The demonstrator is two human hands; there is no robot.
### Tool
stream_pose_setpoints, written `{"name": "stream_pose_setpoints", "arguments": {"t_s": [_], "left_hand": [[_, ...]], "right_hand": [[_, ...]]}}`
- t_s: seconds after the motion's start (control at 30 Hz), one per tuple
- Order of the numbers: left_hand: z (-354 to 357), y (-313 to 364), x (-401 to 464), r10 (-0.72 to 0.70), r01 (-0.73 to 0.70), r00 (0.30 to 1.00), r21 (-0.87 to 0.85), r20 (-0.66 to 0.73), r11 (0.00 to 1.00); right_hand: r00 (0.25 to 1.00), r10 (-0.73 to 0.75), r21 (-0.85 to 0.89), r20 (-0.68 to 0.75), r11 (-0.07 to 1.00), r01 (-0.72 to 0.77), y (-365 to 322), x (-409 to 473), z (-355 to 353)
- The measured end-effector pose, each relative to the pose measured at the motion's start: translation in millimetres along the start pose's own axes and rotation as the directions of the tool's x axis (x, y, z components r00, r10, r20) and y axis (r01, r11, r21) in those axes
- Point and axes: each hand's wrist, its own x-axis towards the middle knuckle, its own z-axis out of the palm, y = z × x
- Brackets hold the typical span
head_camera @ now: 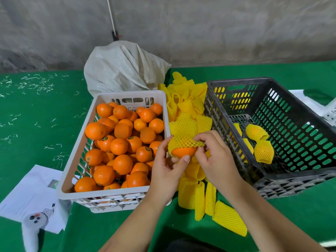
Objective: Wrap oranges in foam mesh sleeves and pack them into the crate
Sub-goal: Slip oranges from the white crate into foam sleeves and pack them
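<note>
Clearly the orange (183,151) now in work sits between the two hands above the gap between the crates, its upper half already capped by a yellow foam mesh sleeve (184,141) and its lower half bare. The left hand (168,166) cups the fruit from below and beside, thumb tip pressed against its underside, fingers curled round the sleeve's near edge; the right hand (212,155) pinches the sleeve's far edge with curled fingers, seemingly to stretch it down. I judge the orange firm, fairly heavy for its size and smooth enough to slip, so it is best held from beneath in the palm. The sleeve looks light, soft and springy; its open net should stretch wide but could tear if pulled at a single strand, so take it at the rim with several fingers on opposite sides. Unwrapped oranges fill the white crate (76,160) on the left, loose sleeves (192,195) lie heaped on the green table (32,124), and a few wrapped oranges (263,151) rest in the black crate (300,177) on the right. Several oranges carry small round dark stickers (105,139), their print too small to read; the paper sheet (31,193) at the lower left is likewise illegible.
</note>
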Motion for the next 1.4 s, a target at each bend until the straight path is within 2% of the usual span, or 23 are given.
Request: {"name": "stream_pose_setpoints", "arguments": {"t_s": [0.07, 0.3, 0.37, 0.43, 0.5, 0.57, 0.7, 0.8, 0.9, 1.0, 1.07, 1.23, 1.3, 1.37, 1.4], "left_hand": [[2, -2, 1, 0.002, 0.000, 0.999, 0.047, -0.048, 0.999], [2, -2, 5, -0.106, 0.091, 0.978, -0.092, -0.181, 0.992], [2, 0, 4, -0.092, 0.074, 0.978, -0.098, -0.186, 0.992], [0, 2, 3, -0.056, 0.047, 0.993, -0.088, -0.101, 0.995], [-2, 3, 2, -0.028, 0.028, 0.999, -0.028, -0.023, 0.999], [-2, 1, 1, -0.002, 0.004, 1.000, 0.073, -0.030, 0.997], [4, -2, -1, 0.057, -0.032, 0.989, 0.174, -0.140, 0.984], [6, 0, -3, 0.092, -0.059, 0.978, 0.175, -0.189, 0.983], [5, 2, -6, 0.097, -0.073, 0.986, 0.165, -0.139, 0.984], [3, 3, -6, 0.095, -0.079, 0.993, 0.192, -0.073, 0.978], [2, 3, -4, 0.103, -0.083, 0.991, 0.201, -0.087, 0.976], [5, -2, -2, 0.143, -0.098, 0.973, 0.237, -0.179, 0.967], [3, -3, -3, 0.158, -0.106, 0.971, 0.266, -0.181, 0.958], [5, -2, -4, 0.185, -0.129, 0.966, 0.286, -0.179, 0.950], [6, -2, -6, 0.209, -0.151, 0.962, 0.297, -0.175, 0.943]], "right_hand": [[0.999, -0.018, -0.019, -0.031, 1.000, 0.017, -6, -1, 0], [0.988, -0.132, -0.023, -0.082, 0.991, 0.131, -13, -16, 12], [0.994, -0.070, -0.002, -0.088, 0.998, 0.070, -11, -17, 16], [0.994, 0.093, 0.062, -0.063, 0.994, -0.089, -8, -14, 17], [0.990, 0.135, 0.067, -0.043, 0.989, -0.132, -2, -11, 13], [0.995, 0.077, 0.028, -0.056, 0.997, -0.076, 3, -7, 6], [0.991, -0.057, -0.045, -0.122, 0.998, 0.052, 2, -8, 1], [0.982, -0.116, -0.041, -0.151, 0.993, 0.112, -3, -15, 8], [0.976, -0.121, -0.024, -0.180, 0.993, 0.118, -8, -20, 12], [0.995, -0.071, 0.010, -0.075, 0.997, 0.072, -9, -20, 13], [0.998, -0.064, 0.035, 0.024, 0.997, 0.063, -8, -19, 11], [0.984, -0.176, -0.009, 0.001, 0.984, 0.176, -9, -19, 7], [0.996, -0.075, 0.016, 0.046, 0.997, 0.075, -11, -23, 10], [0.970, 0.178, 0.142, 0.169, 0.969, -0.202, -11, -27, 12], [0.909, 0.289, 0.273, 0.301, 0.887, -0.372, -12, -28, 12]]}}
